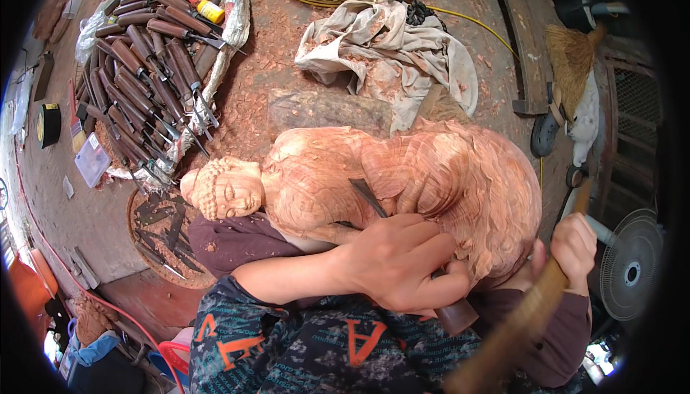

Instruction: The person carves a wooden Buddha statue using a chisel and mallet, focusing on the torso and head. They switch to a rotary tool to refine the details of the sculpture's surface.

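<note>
Figure [316, 171] of reddish, grained carved wood, curly-haired head at left, lies on its side along the near edge of the brown wooden worktable [56, 186], close to the person's body. Left hand [406, 261] over its middle, fingers curled tight around a dark-bladed chisel [369, 198] with round brown handle; blade points up-left across the torso, exact edge contact can't tell. Right hand [573, 250] at the figure's right end, fingers wrapped firmly round a thick light-brown wooden stick [535, 311], blurred, slanting to lower left. Behind the figure: brown wooden block [323, 112], crumpled beige cloth [402, 49] partly over it. Upper left: heap of brown-handled carving tools [136, 81], small yellow bottle with red cap [208, 10] on top. Below the heap: round shallow tray [134, 232] holding dark flat blades. Far right: grey round fan [631, 272].
</note>
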`<state>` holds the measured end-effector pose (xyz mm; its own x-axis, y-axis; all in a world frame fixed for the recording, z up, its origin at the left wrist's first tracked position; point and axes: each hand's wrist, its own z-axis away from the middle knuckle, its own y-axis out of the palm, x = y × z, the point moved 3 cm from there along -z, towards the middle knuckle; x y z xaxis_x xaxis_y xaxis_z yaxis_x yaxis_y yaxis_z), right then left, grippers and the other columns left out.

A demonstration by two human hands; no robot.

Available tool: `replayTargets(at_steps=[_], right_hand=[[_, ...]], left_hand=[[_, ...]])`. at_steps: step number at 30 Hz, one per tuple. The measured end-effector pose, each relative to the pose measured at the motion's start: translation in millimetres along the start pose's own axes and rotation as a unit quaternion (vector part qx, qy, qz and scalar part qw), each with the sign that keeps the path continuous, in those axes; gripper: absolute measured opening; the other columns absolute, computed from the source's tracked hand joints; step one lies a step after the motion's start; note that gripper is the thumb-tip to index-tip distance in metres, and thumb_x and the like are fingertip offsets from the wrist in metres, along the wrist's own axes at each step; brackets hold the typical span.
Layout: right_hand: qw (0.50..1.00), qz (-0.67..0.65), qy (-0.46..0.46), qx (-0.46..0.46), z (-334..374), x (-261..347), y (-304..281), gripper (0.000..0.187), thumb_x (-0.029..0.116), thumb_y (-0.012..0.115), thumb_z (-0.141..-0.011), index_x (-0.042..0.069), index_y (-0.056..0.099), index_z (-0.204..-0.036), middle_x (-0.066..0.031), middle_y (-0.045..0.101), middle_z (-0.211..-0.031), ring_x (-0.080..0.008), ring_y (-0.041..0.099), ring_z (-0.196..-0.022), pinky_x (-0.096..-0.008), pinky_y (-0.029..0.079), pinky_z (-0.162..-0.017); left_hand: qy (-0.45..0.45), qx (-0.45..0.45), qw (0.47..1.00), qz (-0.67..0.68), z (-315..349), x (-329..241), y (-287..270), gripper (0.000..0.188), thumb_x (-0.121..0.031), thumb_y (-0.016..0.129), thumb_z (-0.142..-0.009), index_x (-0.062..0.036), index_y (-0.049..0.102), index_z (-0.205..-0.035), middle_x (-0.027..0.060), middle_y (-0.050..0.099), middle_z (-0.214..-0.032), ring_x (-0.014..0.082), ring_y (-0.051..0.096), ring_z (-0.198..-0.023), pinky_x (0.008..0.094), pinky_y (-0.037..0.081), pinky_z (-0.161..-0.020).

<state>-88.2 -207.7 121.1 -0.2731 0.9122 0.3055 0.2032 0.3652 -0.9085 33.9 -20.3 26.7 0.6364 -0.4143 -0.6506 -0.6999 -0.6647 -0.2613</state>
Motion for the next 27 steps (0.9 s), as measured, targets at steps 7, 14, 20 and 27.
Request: replayTargets(at_steps=[7, 14, 20, 27], right_hand=[[0.999, 0.01, -0.026, -0.041, -1.3, -4.4, -2.1, 0.024, -0.006, 0.066, -0.07, 0.002, 0.047, -0.081, -0.0088, 0.047, -0.059, -0.0209, 0.045, -0.045, -0.032, 0.035, -0.041], [0.987, -0.098, -0.031, -0.121, -2.5, -7.9, 3.0, 0.022, -0.007, 0.065, -0.07, 0.001, 0.048, -0.082, -0.0084, 0.046, -0.058, -0.0209, 0.044, -0.045, -0.032, 0.034, -0.042], [0.995, -0.048, -0.048, -0.067, -9.5, 2.3, 2.7, 0.025, -0.009, 0.065, -0.066, 0.0, 0.047, -0.08, -0.0083, 0.043, -0.058, -0.0221, 0.041, -0.045, -0.0325, 0.03, -0.041], [0.999, 0.022, 0.019, 0.039, -5.9, -4.6, 0.0, 0.027, -0.007, 0.066, -0.069, 0.003, 0.046, -0.083, -0.007, 0.044, -0.058, -0.0201, 0.044, -0.047, -0.0311, 0.035, -0.043]], left_hand=[[0.006, -0.004, 1.0, 0.01, 3.4, 2.3, 1.2, 0.023, -0.021, 0.064, -0.067, -0.0066, 0.048, -0.073, 0.0004, 0.036, -0.06, 0.0125, 0.039, -0.045, 0.0239, 0.027, -0.038], [0.006, 0.03, 0.999, -0.033, 7.0, 1.3, -1.8, 0.03, -0.038, 0.051, -0.072, -0.0085, 0.044, -0.075, 0.0027, 0.038, -0.063, 0.0163, 0.044, -0.051, 0.0285, 0.033, -0.044], [0.024, 0.003, 1.0, 0.003, 7.8, 5.8, -1.2, 0.025, -0.026, 0.061, -0.069, -0.0084, 0.044, -0.07, 0.0006, 0.034, -0.06, 0.0141, 0.04, -0.047, 0.0257, 0.027, -0.04], [0.049, -0.012, 0.998, 0.035, 2.2, -11.8, -8.4, 0.031, -0.026, 0.067, -0.076, -0.0084, 0.043, -0.067, -0.0011, 0.032, -0.057, 0.0117, 0.037, -0.044, 0.0236, 0.024, -0.038]])
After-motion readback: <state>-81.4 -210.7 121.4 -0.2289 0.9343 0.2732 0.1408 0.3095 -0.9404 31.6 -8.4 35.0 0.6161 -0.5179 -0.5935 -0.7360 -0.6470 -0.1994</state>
